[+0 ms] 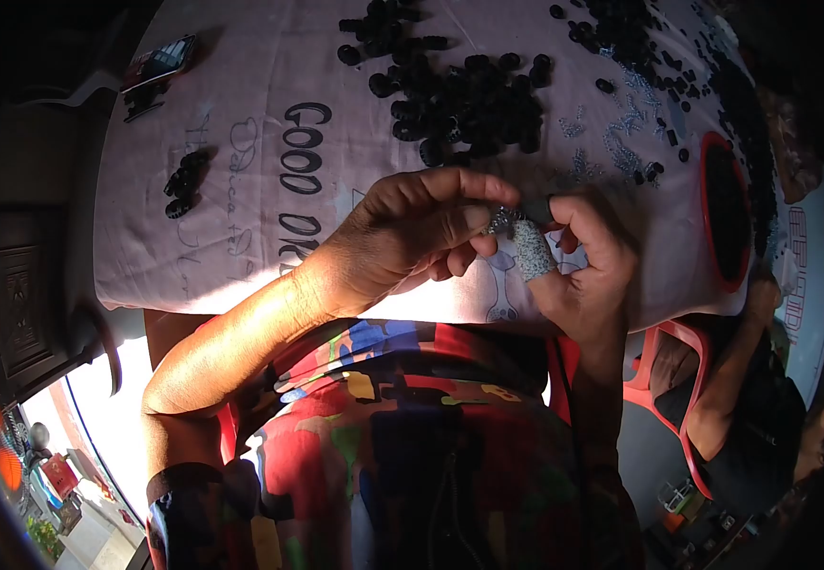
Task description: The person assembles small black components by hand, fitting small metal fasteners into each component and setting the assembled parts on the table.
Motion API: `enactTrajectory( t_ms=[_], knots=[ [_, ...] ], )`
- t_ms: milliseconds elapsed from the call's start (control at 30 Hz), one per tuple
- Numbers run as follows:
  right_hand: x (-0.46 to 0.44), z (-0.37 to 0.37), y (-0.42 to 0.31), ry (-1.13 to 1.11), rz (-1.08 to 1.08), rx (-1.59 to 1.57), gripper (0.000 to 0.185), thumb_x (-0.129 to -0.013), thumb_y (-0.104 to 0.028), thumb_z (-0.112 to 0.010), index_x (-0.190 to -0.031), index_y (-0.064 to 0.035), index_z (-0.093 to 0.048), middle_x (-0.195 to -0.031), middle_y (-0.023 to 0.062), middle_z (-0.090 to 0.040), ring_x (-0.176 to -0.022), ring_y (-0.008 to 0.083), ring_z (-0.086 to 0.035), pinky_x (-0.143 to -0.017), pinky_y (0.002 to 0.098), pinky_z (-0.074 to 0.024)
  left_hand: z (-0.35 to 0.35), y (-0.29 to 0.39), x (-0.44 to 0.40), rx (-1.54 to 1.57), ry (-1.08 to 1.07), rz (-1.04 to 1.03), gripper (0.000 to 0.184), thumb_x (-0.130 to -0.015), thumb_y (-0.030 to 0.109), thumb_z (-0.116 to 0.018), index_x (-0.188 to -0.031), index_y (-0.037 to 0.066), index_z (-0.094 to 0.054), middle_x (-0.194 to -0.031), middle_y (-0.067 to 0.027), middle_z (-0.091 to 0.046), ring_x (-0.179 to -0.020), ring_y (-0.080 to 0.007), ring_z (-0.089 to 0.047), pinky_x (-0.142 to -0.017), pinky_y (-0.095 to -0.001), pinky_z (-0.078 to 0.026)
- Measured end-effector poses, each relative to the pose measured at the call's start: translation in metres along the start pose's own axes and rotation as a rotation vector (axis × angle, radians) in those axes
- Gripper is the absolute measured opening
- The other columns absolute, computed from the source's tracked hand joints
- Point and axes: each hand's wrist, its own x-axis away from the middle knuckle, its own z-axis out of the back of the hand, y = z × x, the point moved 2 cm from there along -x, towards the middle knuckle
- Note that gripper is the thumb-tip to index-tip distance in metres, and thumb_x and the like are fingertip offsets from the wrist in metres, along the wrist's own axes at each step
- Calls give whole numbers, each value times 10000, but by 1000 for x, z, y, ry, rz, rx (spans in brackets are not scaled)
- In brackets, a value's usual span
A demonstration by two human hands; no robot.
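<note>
My left hand (pixel 417 223) pinches a small coiled metal spring (pixel 499 222) between thumb and index finger, above the table's near edge. My right hand (pixel 583 256) meets it from the right. On the right thumb sits a grey knitted finger cover (pixel 532 250), and a dark cover (pixel 536 207) wraps the index fingertip. The right thumb and index finger are closed close to the spring; a small dark part may be between them, but the fingers hide it. Beyond both hands lies a pile of black round plastic parts (pixel 474 106).
Loose springs (pixel 626 119) and small black pieces (pixel 612 24) lie at the upper right. A red-rimmed tray (pixel 709 161) of dark parts stands at the right edge. A few black parts (pixel 184 180) and a phone (pixel 158 65) lie left. Another person's arm (pixel 730 380) is at right.
</note>
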Motion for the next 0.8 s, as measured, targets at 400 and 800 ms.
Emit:
enactTrajectory(
  t_ms=[400, 800],
  knots=[
    [-4, 5, 15, -45, 36, 258, 254, -719, 3, -685, -972, 12, -665, -879, 158, -649, -801, 346, -627, -731, 417, -518, 4, 0, -3, -98, 10, -43, 254, -1014, 118, -613, -1238, 1, -592, -944, -52, -684, -772, -63, -664, -661, -172, -529],
    [0, 1, 2, -185, -321, -247, 208, -806, -47, -756, -977, 24, -663, -825, 23, -630, -676, 70, -512, -540, 239, -367, -4, -4, -3, -115, 52, -99, 210, -1022, 110, -593, -1214, 25, -586, -934, -58, -696, -722, -89, -697, -585, -185, -535]
  ],
)
